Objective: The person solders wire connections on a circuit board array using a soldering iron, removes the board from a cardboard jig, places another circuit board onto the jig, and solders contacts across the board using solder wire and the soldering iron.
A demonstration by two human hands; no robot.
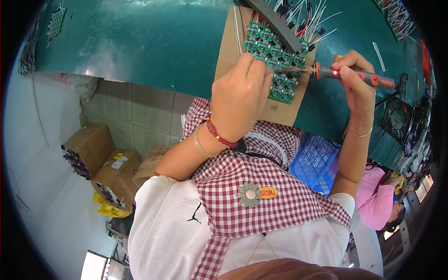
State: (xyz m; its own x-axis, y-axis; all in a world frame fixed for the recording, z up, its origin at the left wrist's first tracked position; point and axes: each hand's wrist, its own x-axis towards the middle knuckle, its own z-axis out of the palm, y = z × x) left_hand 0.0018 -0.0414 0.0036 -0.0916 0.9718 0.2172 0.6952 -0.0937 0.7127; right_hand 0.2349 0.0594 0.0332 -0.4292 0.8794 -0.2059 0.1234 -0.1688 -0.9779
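Note:
My left hand (240,95) rests with closed fingers on a panel of small green circuit boards (275,58), pinching something too small to make out. My right hand (357,77) grips a soldering iron (354,76) with an orange and grey handle and a lit red light. Its metal tip (291,70) points left onto the boards, just beside my left fingertips. The panel lies on a piece of brown cardboard (228,46) on the green workbench (154,37). A dark bar (275,23) lies across the top of the panel, with red, black and white wires (308,16) fanning out behind.
More wired boards lie at the far left (55,21) and far right (396,16) of the bench. A small fan (398,119) stands at the right. Below the bench are cardboard boxes (100,158) and a blue plastic crate (315,161). A person in pink (378,198) sits at the right.

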